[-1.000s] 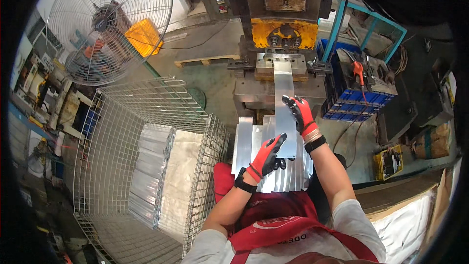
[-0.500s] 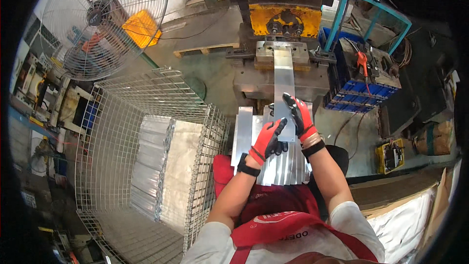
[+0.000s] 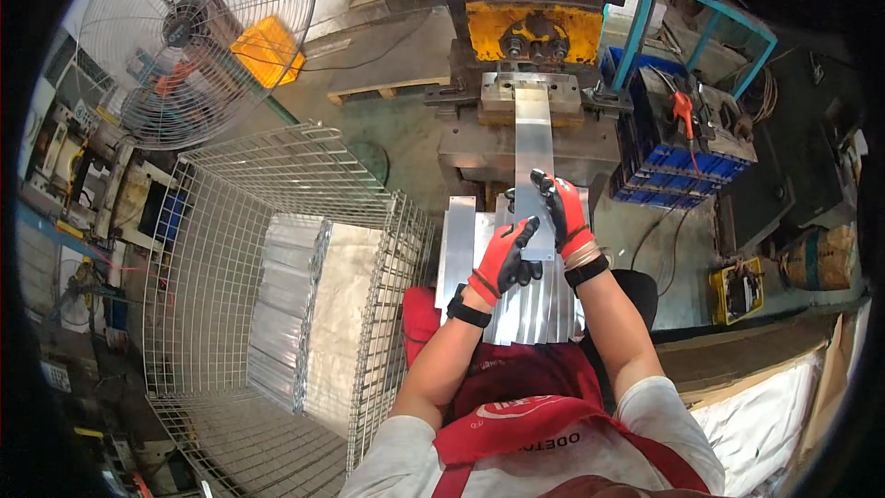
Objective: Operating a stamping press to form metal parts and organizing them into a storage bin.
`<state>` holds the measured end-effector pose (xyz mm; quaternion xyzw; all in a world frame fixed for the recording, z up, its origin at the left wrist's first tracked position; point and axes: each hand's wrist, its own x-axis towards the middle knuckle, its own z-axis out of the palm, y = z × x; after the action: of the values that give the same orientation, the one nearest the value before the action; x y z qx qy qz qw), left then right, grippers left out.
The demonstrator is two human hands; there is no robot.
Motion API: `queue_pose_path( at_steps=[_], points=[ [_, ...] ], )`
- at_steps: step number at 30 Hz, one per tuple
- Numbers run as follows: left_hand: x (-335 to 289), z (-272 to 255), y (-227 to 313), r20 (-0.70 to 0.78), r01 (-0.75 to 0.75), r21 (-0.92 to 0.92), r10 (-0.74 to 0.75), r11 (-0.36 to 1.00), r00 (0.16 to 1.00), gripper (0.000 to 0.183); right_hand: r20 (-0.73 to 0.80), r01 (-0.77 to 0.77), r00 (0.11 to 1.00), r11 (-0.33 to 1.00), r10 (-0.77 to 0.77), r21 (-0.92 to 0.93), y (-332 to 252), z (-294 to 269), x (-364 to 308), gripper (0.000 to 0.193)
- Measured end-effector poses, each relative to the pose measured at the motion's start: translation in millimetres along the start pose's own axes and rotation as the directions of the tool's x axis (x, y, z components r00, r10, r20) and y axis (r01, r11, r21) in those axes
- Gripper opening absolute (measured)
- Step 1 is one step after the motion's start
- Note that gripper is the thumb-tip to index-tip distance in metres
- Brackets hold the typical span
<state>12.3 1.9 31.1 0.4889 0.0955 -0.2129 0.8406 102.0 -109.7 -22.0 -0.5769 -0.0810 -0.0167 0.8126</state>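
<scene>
A long flat metal strip (image 3: 534,148) runs away from me, its far end on the die block (image 3: 502,92) of a press. My right hand (image 3: 564,210), in a red and black glove, grips the strip's right edge, thumb side uppermost. On the left edge, close to the near end, my left hand (image 3: 503,260) wears a matching glove and has its thumb over the strip; dark fingertips show past that end. Beneath both hands, a fanned pile of similar metal strips (image 3: 544,309) lies over my lap. Another strip (image 3: 460,240) lies at the pile's left side.
A wire mesh cage (image 3: 207,314) with stacked metal strips stands at my left, a large fan (image 3: 189,23) behind it. Right of the press, blue crates (image 3: 664,180) carry tools and an orange-handled air gun (image 3: 682,111). A yellow basket (image 3: 737,293) sits farther right.
</scene>
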Motion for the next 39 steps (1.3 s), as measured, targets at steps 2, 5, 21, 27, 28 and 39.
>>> queue_pose_path(
  at_steps=[2, 5, 21, 27, 28, 39],
  points=[
    [1.1, -0.9, -1.5, -0.012, 0.003, 0.008, -0.003, 1.000, 1.000, 0.028, 0.010, -0.031, 0.999, 1.000, 0.031, -0.005, 0.0, -1.2, 0.3, 0.024],
    [2.7, -3.1, -3.9, -0.007, 0.000, -0.002, 0.000, 1.000, 1.000, 0.029, 0.022, -0.004, 1.000, 0.999, 0.005, -0.037, 5.6, -4.8, 2.3, 0.024],
    [1.4, -2.3, -2.4, 0.040, -0.009, 0.017, 0.009, 1.000, 0.999, 0.029, 0.030, -0.076, 0.997, 0.997, 0.076, -0.006, -1.4, -5.9, 1.5, 0.026],
    [2.3, -5.5, -4.2, 0.012, 0.011, 0.024, -0.011, 1.000, 1.000, 0.030, -0.069, -0.177, 0.982, 0.984, 0.178, 0.020, -9.6, 3.0, -2.7, 0.025],
    [2.8, -6.3, -5.0, 0.022, 0.005, 0.024, -0.005, 1.000, 1.000, 0.031, -0.048, -0.144, 0.988, 0.989, 0.146, 0.031, -9.3, 2.5, -1.9, 0.024],
    [6.0, -11.6, -6.8, 0.101, -0.016, 0.045, 0.011, 0.999, 0.995, 0.032, 0.043, -0.110, 0.993, 0.993, 0.108, 0.041, 0.8, -5.6, 5.1, 0.018]
  ],
)
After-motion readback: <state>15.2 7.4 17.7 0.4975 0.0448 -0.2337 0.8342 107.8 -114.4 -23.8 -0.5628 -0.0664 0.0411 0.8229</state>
